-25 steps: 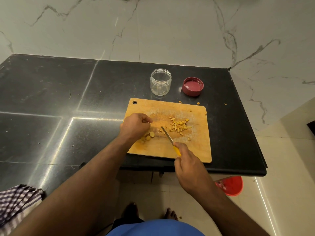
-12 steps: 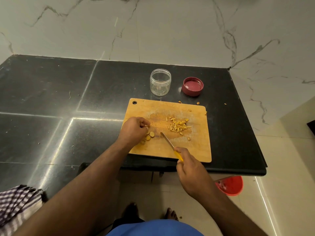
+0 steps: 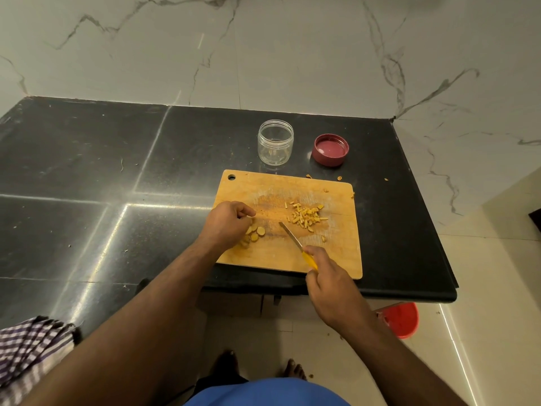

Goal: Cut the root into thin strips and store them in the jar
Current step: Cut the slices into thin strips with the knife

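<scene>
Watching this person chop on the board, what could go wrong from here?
The left hand has its fingertips right by the round slices, so the knife held in the right hand could nick them. The cutting board lies near the counter's front edge and might slide off. A few bits already lie off the board, so more strips may scatter before they reach the open jar.

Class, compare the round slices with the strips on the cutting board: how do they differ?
The round slices are flat discs; the strips are thin sticks. The slices lie by the left hand; the strips are piled right of the knife. Both are yellow and lie on the cutting board.
</scene>
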`<state>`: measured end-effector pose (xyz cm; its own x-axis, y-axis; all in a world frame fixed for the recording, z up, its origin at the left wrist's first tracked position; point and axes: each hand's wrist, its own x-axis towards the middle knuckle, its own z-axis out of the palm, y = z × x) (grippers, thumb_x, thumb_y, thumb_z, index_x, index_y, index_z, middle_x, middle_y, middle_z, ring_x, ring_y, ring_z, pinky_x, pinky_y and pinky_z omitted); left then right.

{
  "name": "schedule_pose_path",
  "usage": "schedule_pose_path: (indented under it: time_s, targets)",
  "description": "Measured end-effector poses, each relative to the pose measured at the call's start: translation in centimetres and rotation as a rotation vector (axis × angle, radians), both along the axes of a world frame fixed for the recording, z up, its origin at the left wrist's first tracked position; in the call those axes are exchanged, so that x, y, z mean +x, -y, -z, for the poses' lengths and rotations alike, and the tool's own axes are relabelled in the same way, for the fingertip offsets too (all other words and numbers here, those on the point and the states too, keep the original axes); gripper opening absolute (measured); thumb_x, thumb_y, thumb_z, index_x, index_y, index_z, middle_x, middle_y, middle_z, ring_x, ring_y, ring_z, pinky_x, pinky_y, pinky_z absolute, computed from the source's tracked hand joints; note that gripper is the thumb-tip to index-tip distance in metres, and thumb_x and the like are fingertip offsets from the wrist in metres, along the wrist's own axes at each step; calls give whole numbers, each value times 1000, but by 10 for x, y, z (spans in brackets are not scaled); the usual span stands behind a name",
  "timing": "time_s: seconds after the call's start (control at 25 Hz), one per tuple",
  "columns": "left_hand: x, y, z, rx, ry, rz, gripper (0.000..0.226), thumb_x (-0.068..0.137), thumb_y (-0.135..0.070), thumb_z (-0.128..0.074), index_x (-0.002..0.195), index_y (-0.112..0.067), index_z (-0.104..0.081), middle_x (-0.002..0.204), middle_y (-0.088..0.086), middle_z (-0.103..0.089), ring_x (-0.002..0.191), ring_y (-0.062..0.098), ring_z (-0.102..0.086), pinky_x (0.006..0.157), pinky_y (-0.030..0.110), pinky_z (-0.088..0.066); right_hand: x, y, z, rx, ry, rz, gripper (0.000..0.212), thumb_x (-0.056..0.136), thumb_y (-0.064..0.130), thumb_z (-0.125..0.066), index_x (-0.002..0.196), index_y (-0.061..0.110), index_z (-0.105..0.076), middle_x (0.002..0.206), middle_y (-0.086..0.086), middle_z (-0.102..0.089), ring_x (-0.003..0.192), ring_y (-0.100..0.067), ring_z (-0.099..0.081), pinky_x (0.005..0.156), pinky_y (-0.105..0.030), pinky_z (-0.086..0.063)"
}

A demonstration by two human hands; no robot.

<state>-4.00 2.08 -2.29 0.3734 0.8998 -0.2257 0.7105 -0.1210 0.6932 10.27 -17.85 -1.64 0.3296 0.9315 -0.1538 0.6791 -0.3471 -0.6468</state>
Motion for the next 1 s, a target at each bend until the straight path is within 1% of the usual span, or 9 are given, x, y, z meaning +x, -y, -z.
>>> schedule_pose_path:
  time_s: [0.12,0.24,0.32,0.48,0.56,0.68,0.84,0.92,1.0]
  targets:
    - [-7,-2,-2,14,-6,-18,24,97,-9,-59,111,-21,-73,104,-4,-65,86,7,-57,62,20,-46,10,0,1,14,4,68,40,101,16,-40,140,27,-39,91,4,-57,64,-6,-49,50,-15,-28]
    - [-5,1,-6,35,-50,68,19,93,-22,-70,112,-23,-74,109,-5,-64,93,9,-56,66,21,-44,5,-3,1,23,-13,25,39,101,18,-40,139,30,-38,97,4,-59,66,-6,-51,52,-17,-30]
    - [-1,5,-7,97,-128,160,22,89,-30,-75,111,-26,-75,115,-4,-61,100,11,-53,78,25,-46,-1,-4,2,17,-31,11,39,102,19,-40,139,32,-38,94,6,-58,65,-6,-51,51,-16,-30]
    - [-1,9,-7,199,-268,260,25,90,-38,-72,115,-32,-74,127,-2,-58,117,20,-46,96,37,-46,-2,-3,3,3,-68,10,39,102,19,-41,139,32,-38,83,9,-55,62,-7,-50,48,-17,-32]
    - [0,9,-7,225,-291,294,24,91,-39,-70,114,-33,-74,128,-3,-58,118,21,-44,97,37,-43,-2,-2,3,8,-74,16,38,102,19,-41,138,32,-39,81,8,-55,61,-7,-50,48,-18,-34]
    - [2,8,-11,243,-305,330,19,91,-38,-70,109,-34,-73,126,-4,-58,115,19,-44,93,34,-42,-3,-2,3,12,-82,24,38,102,19,-41,138,33,-39,79,8,-55,59,-8,-49,47,-18,-35]
    - [7,6,-15,275,-387,389,21,92,-39,-67,113,-35,-72,131,-6,-56,117,20,-44,97,40,-45,-2,-3,4,9,-90,29,38,102,19,-41,137,32,-39,80,8,-56,60,-8,-50,48,-18,-36]
    - [10,5,-17,267,-413,404,18,92,-39,-67,109,-36,-71,129,-7,-57,116,19,-45,97,42,-46,-3,-4,3,11,-95,29,38,102,19,-42,137,32,-40,80,8,-56,60,-8,-50,49,-18,-36]
    - [11,2,-17,228,-409,417,9,91,-36,-67,101,-37,-67,121,-7,-60,112,18,-46,93,41,-47,-3,-5,3,9,-92,25,37,102,19,-42,137,32,-40,81,9,-56,61,-8,-50,49,-18,-36]
